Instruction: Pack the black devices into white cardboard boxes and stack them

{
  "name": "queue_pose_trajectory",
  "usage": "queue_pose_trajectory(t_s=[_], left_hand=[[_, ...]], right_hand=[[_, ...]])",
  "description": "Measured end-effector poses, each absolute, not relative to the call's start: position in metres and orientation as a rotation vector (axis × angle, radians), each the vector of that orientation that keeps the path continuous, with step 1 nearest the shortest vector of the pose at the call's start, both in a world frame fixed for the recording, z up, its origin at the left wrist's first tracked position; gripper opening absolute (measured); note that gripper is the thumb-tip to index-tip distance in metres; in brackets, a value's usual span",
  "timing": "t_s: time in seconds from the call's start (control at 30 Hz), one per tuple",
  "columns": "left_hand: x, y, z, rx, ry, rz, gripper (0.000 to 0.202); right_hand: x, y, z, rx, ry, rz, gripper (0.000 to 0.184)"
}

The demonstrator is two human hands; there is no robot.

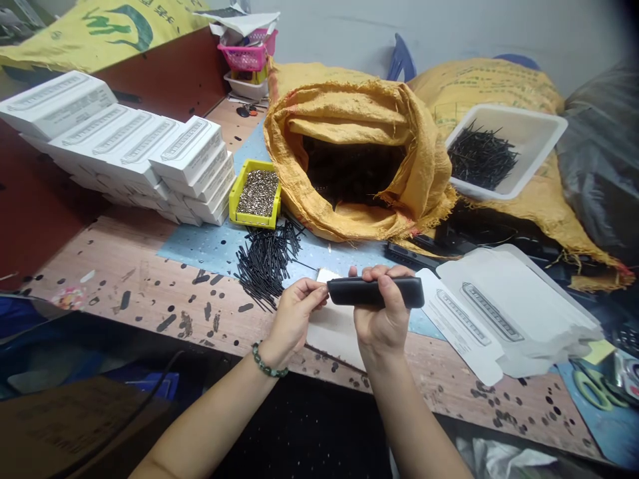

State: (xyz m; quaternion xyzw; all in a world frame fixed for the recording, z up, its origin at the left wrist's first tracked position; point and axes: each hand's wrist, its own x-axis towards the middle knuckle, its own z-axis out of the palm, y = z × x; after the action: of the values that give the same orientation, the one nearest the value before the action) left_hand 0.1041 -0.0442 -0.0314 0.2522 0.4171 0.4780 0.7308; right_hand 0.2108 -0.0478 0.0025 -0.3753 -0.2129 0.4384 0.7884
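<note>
My right hand (382, 313) is wrapped round a long black plastic piece (375, 291) and holds it level above the table's front edge. My left hand (295, 313) pinches at the left end of that piece, fingers pressed together; whether it holds something small I cannot tell. A pile of thin black rods (267, 259) lies just left of the hands. A yellow bin (255, 194) of small metal parts stands behind the rods. Flat unfolded white cartons (494, 313) lie to the right.
Stacked white boxes (124, 146) fill the left of the table. An open yellow sack (349, 159) of black parts sits behind the hands. A white tray (504, 150) of black rods rests on another sack at the right. Green scissors (596, 389) lie far right.
</note>
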Motion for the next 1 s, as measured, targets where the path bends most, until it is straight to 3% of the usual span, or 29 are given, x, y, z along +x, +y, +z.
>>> queue_pose_trajectory(t_s=[0.13,0.27,0.37,0.6,0.7,0.77,0.9,1.0], left_hand=[[0.093,-0.041,-0.036,0.682,0.925,0.916,0.016],[0.071,-0.035,-0.038,0.807,1.076,0.944,0.037],[0.062,-0.031,-0.037,0.843,1.142,1.025,0.032],[0.064,-0.037,-0.035,0.993,1.119,0.995,0.026],[0.066,-0.038,-0.034,1.027,1.112,0.979,0.025],[0.067,-0.038,-0.033,1.077,1.115,0.949,0.024],[0.066,-0.038,-0.033,1.157,1.141,0.900,0.024],[0.069,-0.040,-0.034,1.183,1.137,0.861,0.023]], right_hand=[[0.226,-0.056,0.014,-0.906,-0.656,0.949,0.018],[0.248,-0.070,0.015,-0.983,-0.910,0.670,0.018],[0.256,-0.067,-0.011,-1.161,-1.068,0.823,0.017],[0.268,-0.037,-0.050,-1.148,-0.246,0.958,0.036],[0.287,-0.044,-0.048,-1.234,-0.306,1.055,0.043],[0.314,-0.061,-0.047,-1.443,-0.561,0.912,0.050],[0.391,-0.108,-0.046,-2.186,-1.189,0.123,0.062],[0.431,-0.131,-0.047,-2.572,-1.447,0.072,0.069]])
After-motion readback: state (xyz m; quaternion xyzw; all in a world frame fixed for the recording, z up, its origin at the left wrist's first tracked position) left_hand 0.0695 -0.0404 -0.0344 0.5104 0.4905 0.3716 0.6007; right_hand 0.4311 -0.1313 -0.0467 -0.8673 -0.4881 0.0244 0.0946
